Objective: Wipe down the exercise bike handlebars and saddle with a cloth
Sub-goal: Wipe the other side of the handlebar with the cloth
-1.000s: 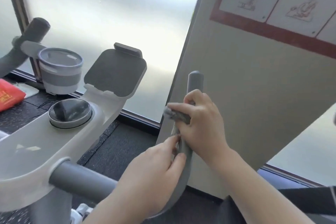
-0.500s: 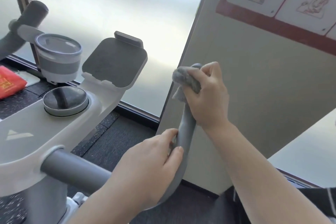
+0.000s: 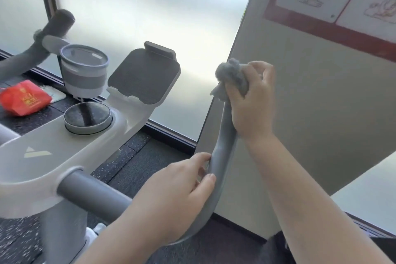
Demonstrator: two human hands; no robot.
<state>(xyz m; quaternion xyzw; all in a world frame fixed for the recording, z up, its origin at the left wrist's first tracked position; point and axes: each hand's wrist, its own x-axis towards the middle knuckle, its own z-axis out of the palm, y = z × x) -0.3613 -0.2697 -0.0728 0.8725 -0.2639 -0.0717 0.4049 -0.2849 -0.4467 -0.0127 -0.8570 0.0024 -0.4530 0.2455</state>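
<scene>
The bike's right handlebar is a grey curved tube rising at centre right. My right hand grips a crumpled grey cloth wrapped over the bar's top end, which the cloth hides. Lower down, my left hand holds the same bar at its bend, thumb and fingers curled round it. The left handlebar sticks up at the far left. The saddle is out of view.
On the white console sit a round dial, a grey cup holder and a tilted tablet rest. A red packet lies on the dark floor. A beige panel stands close behind the right bar.
My right hand slid the cloth up the right handlebar from mid-height to its top end. My left hand stayed at the bend.
</scene>
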